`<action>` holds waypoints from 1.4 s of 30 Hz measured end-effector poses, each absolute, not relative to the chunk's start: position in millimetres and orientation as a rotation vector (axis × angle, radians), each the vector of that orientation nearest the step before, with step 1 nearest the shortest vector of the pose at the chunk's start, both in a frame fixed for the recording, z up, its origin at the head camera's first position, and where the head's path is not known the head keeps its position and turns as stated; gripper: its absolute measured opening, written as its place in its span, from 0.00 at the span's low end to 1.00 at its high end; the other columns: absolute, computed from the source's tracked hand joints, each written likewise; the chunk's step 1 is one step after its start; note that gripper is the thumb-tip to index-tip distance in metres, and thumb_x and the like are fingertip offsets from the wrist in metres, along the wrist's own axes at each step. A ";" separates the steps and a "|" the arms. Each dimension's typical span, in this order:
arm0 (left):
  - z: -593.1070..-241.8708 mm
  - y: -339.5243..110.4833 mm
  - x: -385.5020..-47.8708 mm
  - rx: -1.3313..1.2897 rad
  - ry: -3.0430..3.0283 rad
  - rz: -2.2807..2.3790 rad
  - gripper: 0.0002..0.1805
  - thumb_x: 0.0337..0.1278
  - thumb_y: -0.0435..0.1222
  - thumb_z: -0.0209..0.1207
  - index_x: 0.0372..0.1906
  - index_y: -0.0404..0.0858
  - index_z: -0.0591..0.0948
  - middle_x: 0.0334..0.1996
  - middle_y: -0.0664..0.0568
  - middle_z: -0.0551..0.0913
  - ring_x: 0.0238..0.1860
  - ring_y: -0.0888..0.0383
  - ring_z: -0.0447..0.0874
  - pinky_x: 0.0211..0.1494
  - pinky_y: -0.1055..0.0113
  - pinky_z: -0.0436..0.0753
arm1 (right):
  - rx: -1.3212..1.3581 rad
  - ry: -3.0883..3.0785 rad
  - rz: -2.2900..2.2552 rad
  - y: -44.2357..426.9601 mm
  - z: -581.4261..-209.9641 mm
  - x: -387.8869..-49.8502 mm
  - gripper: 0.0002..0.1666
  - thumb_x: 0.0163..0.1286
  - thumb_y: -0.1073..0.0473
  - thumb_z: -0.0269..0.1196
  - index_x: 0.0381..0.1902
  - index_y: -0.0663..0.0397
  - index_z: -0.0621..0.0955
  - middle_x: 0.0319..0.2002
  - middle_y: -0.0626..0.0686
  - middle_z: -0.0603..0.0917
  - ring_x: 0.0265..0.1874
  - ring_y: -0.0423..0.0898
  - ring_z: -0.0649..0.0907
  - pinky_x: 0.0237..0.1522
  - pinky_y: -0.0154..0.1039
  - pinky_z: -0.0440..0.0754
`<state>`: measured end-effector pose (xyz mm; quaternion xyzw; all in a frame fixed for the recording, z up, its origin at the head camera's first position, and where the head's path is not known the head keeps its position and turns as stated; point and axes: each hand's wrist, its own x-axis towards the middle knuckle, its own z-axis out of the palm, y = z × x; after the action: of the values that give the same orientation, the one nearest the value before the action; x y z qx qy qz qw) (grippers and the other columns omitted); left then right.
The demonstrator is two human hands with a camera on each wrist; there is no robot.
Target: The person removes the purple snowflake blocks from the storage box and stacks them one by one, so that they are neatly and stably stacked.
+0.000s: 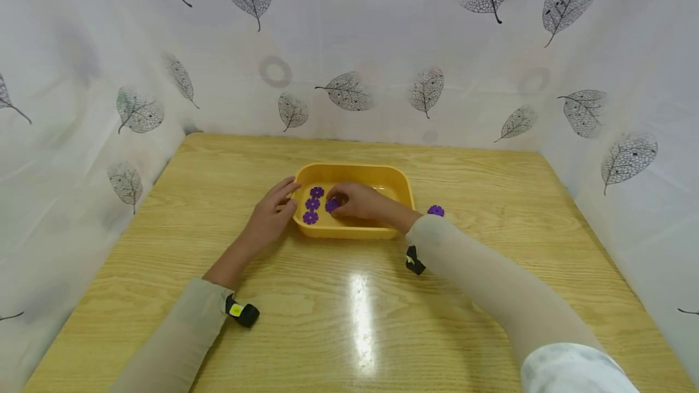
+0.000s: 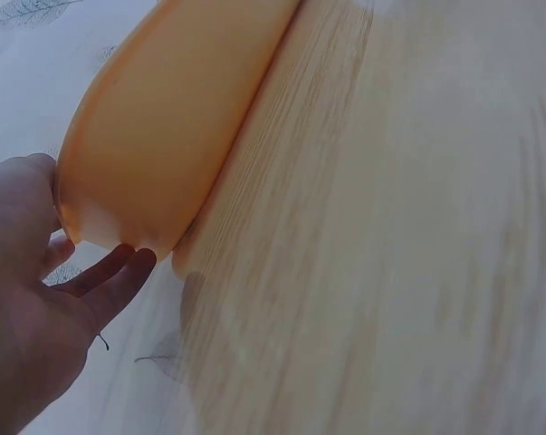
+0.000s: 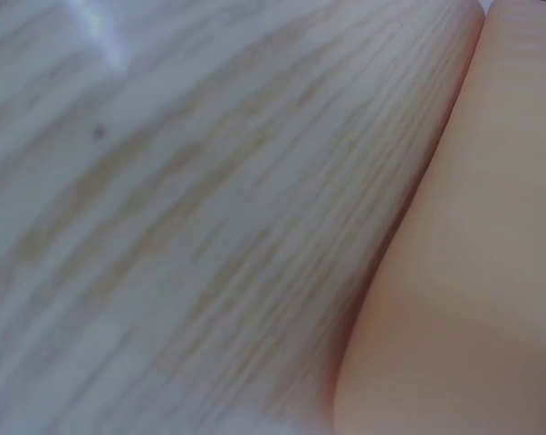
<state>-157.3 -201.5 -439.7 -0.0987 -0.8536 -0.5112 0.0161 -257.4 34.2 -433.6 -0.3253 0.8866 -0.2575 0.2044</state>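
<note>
The right hand pinches a purple flower-shaped disc with a notched edge; the left hand, loosely spread, touches the yellow tub.

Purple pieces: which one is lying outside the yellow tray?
The purple piece on the table beside the right sleeve. The other four in view are inside the tray: three pieces in a row, one pinched by the right hand.
</note>
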 end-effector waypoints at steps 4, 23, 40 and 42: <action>-439.7 -201.8 -158.0 -0.300 -2.661 -1.590 0.25 0.77 0.39 0.48 0.74 0.39 0.69 0.80 0.50 0.57 0.68 0.42 0.73 0.69 0.46 0.77 | -0.927 2.475 -0.700 34.6 -433.0 -258.0 0.23 0.69 0.51 0.68 0.59 0.51 0.82 0.49 0.50 0.84 0.47 0.45 0.80 0.54 0.39 0.81; -440.0 -202.2 -157.5 -0.310 -2.666 -1.590 0.25 0.77 0.38 0.47 0.74 0.38 0.68 0.80 0.50 0.56 0.67 0.42 0.73 0.68 0.46 0.77 | -0.975 2.497 -0.845 42.8 -421.4 -254.1 0.24 0.70 0.52 0.67 0.62 0.52 0.82 0.48 0.50 0.82 0.47 0.44 0.79 0.52 0.37 0.81; -440.1 -201.3 -157.8 -0.297 -2.676 -1.572 0.26 0.78 0.38 0.47 0.75 0.38 0.68 0.80 0.49 0.56 0.68 0.42 0.73 0.69 0.47 0.76 | -0.999 2.500 -1.087 93.0 -384.8 -240.4 0.23 0.71 0.50 0.66 0.60 0.51 0.82 0.47 0.50 0.81 0.45 0.47 0.77 0.45 0.42 0.80; -439.7 -201.2 -157.7 -0.296 -2.675 -1.571 0.26 0.77 0.38 0.47 0.75 0.38 0.68 0.80 0.49 0.56 0.67 0.42 0.73 0.69 0.46 0.76 | -0.987 2.536 -1.092 103.1 -384.5 -239.5 0.23 0.71 0.49 0.65 0.60 0.49 0.82 0.46 0.49 0.81 0.44 0.47 0.77 0.43 0.42 0.80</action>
<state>-157.7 -201.2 -439.7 -0.0949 -0.8584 -0.5040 0.0127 -239.5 103.1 -384.5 -0.3349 0.8601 -0.3704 0.1047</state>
